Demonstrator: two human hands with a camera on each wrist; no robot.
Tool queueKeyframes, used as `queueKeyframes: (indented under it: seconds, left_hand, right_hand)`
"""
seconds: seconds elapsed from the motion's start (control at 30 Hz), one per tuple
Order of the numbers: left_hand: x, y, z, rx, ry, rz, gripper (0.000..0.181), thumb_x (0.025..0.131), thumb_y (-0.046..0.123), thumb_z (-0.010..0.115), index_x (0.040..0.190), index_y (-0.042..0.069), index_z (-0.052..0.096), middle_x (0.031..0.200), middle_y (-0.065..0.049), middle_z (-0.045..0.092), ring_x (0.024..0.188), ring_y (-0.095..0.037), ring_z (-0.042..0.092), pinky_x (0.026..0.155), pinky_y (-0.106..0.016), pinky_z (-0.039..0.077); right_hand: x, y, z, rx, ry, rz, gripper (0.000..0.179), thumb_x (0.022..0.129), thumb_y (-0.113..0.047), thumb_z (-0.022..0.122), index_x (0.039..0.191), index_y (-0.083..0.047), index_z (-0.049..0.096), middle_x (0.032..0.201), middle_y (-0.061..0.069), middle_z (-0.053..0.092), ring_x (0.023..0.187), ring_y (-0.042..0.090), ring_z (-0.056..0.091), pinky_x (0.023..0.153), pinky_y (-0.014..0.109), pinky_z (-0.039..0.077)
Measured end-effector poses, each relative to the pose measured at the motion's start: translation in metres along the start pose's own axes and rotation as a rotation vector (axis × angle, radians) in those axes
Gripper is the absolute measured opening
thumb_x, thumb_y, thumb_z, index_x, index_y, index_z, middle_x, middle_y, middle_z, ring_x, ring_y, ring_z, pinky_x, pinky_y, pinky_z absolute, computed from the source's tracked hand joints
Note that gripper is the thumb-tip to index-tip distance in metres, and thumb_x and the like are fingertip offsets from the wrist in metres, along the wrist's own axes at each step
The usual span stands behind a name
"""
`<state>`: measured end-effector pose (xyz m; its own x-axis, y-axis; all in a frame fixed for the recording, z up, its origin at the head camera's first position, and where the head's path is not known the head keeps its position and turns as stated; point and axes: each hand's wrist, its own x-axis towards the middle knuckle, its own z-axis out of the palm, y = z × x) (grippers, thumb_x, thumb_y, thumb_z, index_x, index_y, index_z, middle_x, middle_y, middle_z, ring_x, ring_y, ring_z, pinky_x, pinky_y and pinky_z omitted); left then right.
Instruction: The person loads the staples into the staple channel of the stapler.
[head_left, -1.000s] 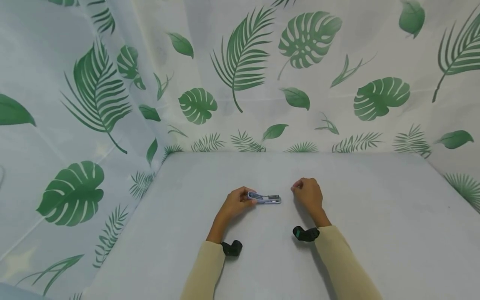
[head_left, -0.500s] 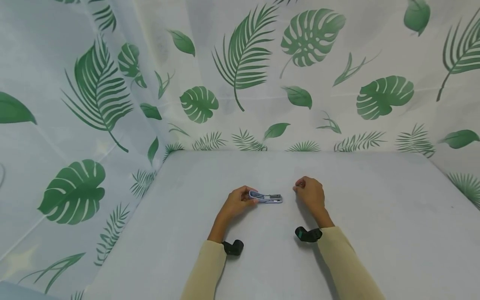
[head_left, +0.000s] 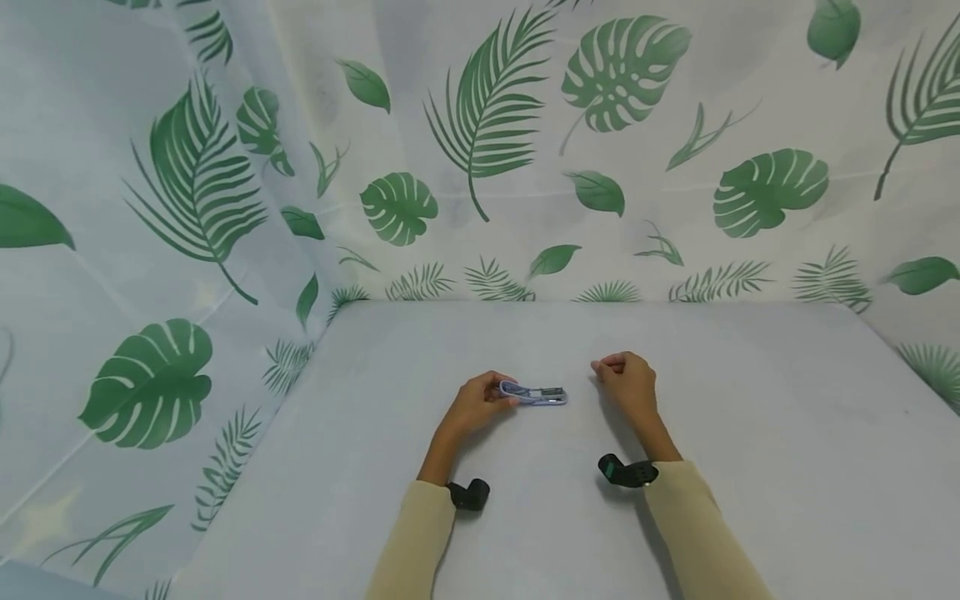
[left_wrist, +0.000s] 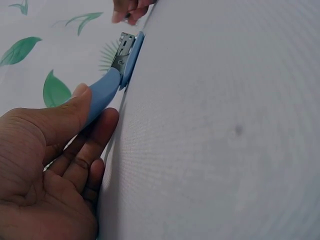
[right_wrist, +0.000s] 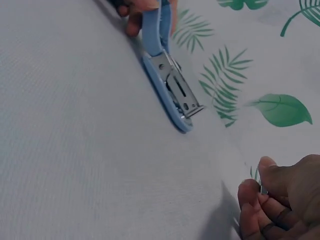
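Note:
My left hand [head_left: 477, 406] holds a light blue stapler [head_left: 534, 394] by its curved handle end, thumb on one side and fingers on the other. In the right wrist view the metal staple channel [right_wrist: 181, 92] stands slightly raised from the blue base [right_wrist: 163, 97]. The stapler's front end points toward my right hand [head_left: 630, 385], which is a short way off to the right. Thumb and fingertips of that hand pinch a small, shiny sliver [right_wrist: 263, 190], mostly hidden between them; I cannot tell its exact kind.
A pale cloth covers the table [head_left: 750, 375]. Behind it and along the left side hang white curtains [head_left: 517, 233] printed with green leaves. Each wrist wears a black camera, the left one [head_left: 470, 495] and the right one [head_left: 626, 471], below the beige sleeves.
My right hand has shifted slightly to the right, away from the stapler, and its fingers have turned a little. The left hand and stapler stay nearly in place.

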<state>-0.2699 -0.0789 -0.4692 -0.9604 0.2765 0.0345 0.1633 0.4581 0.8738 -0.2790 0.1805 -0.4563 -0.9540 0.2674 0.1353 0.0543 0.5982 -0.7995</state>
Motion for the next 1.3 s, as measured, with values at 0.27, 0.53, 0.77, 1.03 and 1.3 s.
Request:
queueKeyframes:
  seconds: [0.27,0.53,0.77,1.03,1.3]
  left_hand:
    - [0.0,0.0,-0.001,0.008,0.002,0.013,0.03,0.088,0.021,0.073,0.115,0.008,0.067,0.1,-0.008,0.07,0.08,-0.012,0.054,0.075,-0.028,0.044]
    - [-0.001,0.002,-0.001,0.005,-0.006,0.002,0.03,0.089,0.021,0.073,0.116,0.008,0.066,0.099,-0.008,0.069,0.08,-0.013,0.053,0.075,-0.027,0.044]
    - [0.0,-0.001,-0.002,0.003,0.0,0.004,0.031,0.088,0.023,0.074,0.115,0.009,0.067,0.098,-0.007,0.069,0.08,-0.012,0.054,0.075,-0.027,0.044]
    - [0.0,0.002,-0.001,0.001,0.006,-0.014,0.03,0.088,0.022,0.073,0.115,0.009,0.067,0.099,-0.006,0.069,0.08,-0.012,0.054,0.075,-0.026,0.044]
    - [0.002,0.0,0.001,0.0,0.007,-0.021,0.031,0.088,0.023,0.073,0.115,0.01,0.066,0.101,-0.006,0.07,0.081,-0.012,0.055,0.076,-0.026,0.045]
  right_hand:
    - [-0.004,-0.004,-0.008,0.053,-0.097,0.052,0.028,0.099,-0.021,0.057,0.107,0.005,0.065,0.092,0.017,0.068,0.072,0.016,0.058,0.058,0.022,0.045]
    - [-0.004,0.0,-0.009,0.228,-0.219,0.143,0.031,0.099,-0.02,0.059,0.115,0.005,0.061,0.096,0.012,0.067,0.071,0.006,0.065,0.064,0.02,0.054]
    - [-0.005,0.002,-0.012,0.396,-0.298,0.182,0.027,0.097,-0.011,0.061,0.117,0.006,0.059,0.091,-0.001,0.067,0.078,0.002,0.067,0.072,0.018,0.054]
    - [-0.005,0.0,-0.011,0.374,-0.349,0.178,0.024,0.095,-0.008,0.063,0.115,0.006,0.062,0.098,0.005,0.072,0.083,0.004,0.069,0.075,0.017,0.054]
    - [-0.009,0.0,-0.008,0.251,-0.404,0.135,0.027,0.092,-0.011,0.068,0.114,0.004,0.065,0.113,0.016,0.071,0.092,0.008,0.067,0.073,0.017,0.049]
